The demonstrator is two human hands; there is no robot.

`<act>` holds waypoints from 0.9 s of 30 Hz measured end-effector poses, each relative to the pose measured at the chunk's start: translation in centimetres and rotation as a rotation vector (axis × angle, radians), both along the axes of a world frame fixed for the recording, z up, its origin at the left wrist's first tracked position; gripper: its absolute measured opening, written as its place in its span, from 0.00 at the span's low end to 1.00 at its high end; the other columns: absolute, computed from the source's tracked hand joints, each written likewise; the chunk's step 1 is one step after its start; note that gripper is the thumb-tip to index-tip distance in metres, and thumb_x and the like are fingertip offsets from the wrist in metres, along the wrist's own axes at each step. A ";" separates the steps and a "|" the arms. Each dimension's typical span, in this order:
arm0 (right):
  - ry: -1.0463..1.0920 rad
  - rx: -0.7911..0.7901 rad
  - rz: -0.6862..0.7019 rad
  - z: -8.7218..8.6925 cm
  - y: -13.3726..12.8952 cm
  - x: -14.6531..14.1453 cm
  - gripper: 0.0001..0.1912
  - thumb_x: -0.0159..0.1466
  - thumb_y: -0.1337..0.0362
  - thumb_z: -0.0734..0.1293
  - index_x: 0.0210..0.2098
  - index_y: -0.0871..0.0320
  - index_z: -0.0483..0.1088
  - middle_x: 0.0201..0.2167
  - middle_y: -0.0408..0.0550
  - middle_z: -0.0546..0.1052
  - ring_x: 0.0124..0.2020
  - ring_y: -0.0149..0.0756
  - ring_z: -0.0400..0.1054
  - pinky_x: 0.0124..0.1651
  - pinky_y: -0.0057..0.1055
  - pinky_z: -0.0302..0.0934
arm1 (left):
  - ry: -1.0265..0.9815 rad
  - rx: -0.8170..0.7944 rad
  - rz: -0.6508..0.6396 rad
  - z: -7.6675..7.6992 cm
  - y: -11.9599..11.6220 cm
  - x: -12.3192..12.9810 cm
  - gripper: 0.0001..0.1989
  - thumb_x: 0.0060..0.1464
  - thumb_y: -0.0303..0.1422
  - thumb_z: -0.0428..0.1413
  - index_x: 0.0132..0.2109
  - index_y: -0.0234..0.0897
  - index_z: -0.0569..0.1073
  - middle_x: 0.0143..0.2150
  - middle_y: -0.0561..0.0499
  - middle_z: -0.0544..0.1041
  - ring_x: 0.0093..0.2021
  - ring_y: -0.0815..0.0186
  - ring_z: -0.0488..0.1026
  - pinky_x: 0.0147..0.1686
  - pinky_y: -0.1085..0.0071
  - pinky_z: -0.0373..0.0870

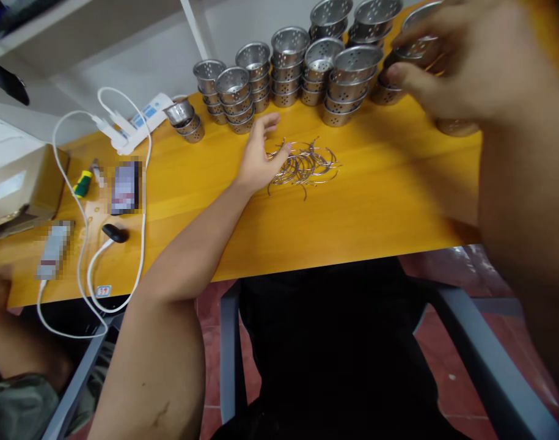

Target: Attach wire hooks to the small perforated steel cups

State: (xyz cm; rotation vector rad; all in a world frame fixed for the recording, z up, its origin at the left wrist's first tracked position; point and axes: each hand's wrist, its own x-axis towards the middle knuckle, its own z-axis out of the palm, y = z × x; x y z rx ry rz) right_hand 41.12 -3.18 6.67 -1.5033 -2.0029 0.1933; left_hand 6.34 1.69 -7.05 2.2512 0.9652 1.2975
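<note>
My left hand [259,157] rests on the table, fingers extended and thumb apart. Its thumb lies over the edge of a loose pile of thin curved metal wires [304,164]. My right hand [457,67], blurred, is raised at the upper right over a stack of perforated metal cups [389,93]. Thumb and fingers stand apart there, in front of a cup, and contact with it cannot be made out. More stacked perforated cups [291,49] line the back of the table. Part of another cup [457,126] shows below my right wrist.
At the left are a power strip [146,122], white cables [144,201], a blurred-out phone [124,187], a second device [54,250], a green-yellow screwdriver [83,183] and a cardboard box [27,189]. Another person's arm [22,342] is at lower left. Chair armrests flank my lap.
</note>
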 end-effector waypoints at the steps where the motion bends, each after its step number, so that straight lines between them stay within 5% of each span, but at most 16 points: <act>1: -0.099 0.042 0.053 0.3 0.6 -1.3 0.24 0.75 0.67 0.73 0.69 0.61 0.76 0.65 0.61 0.73 0.70 0.55 0.65 0.72 0.46 0.58 | 0.001 0.001 0.001 0.0 0.0 0.0 0.33 0.68 0.58 0.59 0.68 0.49 0.59 0.69 0.40 0.72 0.67 0.51 0.76 0.67 0.49 0.73; 7: -0.170 0.080 0.063 -0.4 3.3 -3.6 0.16 0.75 0.68 0.75 0.58 0.72 0.82 0.58 0.73 0.74 0.67 0.62 0.67 0.70 0.52 0.62 | -0.012 0.014 -0.014 0.0 0.0 0.1 0.32 0.68 0.58 0.58 0.68 0.48 0.60 0.69 0.39 0.72 0.66 0.51 0.76 0.67 0.49 0.74; 13: -0.161 0.085 0.036 -0.8 2.9 -4.2 0.13 0.73 0.68 0.78 0.52 0.73 0.81 0.45 0.68 0.78 0.67 0.63 0.66 0.67 0.52 0.65 | 0.020 -0.002 -0.002 -0.1 0.0 0.2 0.31 0.69 0.55 0.59 0.69 0.50 0.59 0.70 0.40 0.71 0.68 0.51 0.75 0.71 0.48 0.71; 19: 0.007 0.193 -0.027 -1.7 3.2 -3.8 0.15 0.71 0.67 0.80 0.52 0.71 0.81 0.60 0.73 0.71 0.60 0.53 0.72 0.60 0.43 0.70 | 0.032 -0.018 0.012 -0.2 0.0 0.2 0.31 0.69 0.55 0.58 0.69 0.50 0.58 0.70 0.40 0.70 0.69 0.50 0.74 0.73 0.46 0.69; 23: 0.121 0.475 0.146 -0.9 2.5 -4.3 0.18 0.73 0.57 0.78 0.53 0.65 0.79 0.60 0.66 0.73 0.61 0.51 0.70 0.54 0.40 0.72 | 0.036 -0.037 0.026 0.2 -0.3 0.1 0.37 0.68 0.58 0.59 0.73 0.54 0.53 0.73 0.40 0.67 0.71 0.49 0.72 0.74 0.47 0.67; 27: 0.039 0.380 0.435 0.2 0.7 -7.1 0.23 0.76 0.41 0.72 0.46 0.56 0.78 0.60 0.60 0.74 0.64 0.53 0.69 0.67 0.49 0.66 | 0.001 0.001 0.024 0.8 -0.7 0.5 0.47 0.65 0.62 0.60 0.77 0.58 0.43 0.77 0.42 0.60 0.72 0.49 0.71 0.70 0.50 0.71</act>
